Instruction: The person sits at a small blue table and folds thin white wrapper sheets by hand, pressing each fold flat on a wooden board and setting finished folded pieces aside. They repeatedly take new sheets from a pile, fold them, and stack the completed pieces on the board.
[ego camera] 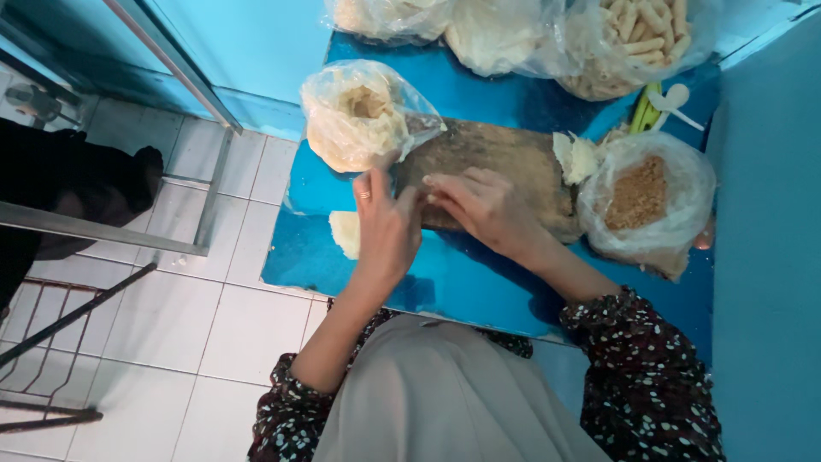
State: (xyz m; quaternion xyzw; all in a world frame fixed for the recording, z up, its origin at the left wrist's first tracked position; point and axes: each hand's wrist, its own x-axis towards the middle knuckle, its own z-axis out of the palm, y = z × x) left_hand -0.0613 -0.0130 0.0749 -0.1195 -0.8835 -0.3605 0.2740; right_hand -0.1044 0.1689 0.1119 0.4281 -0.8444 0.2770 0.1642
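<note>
Left hand [386, 224] grip pinching plastic wrap [409, 184], right hand [481, 205] flat on wooden board [496, 162]

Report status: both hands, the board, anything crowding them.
Left hand and right hand meet at the wooden board's near-left edge; grips hidden. Pale dough piece beside left hand. Open bag of pale pieces crowds the board's far-left corner.

Fingertips of left hand [386, 224] and right hand [481, 204] meet at the wooden board's [487, 162] near-left end; whatever they pinch is hidden. Three plastic bags [505, 30] along the blue table's [453, 278] far edge are cut off by the frame top. Pale lump [345, 233] near the left edge is partly behind the left hand, possibly dough.
</note>
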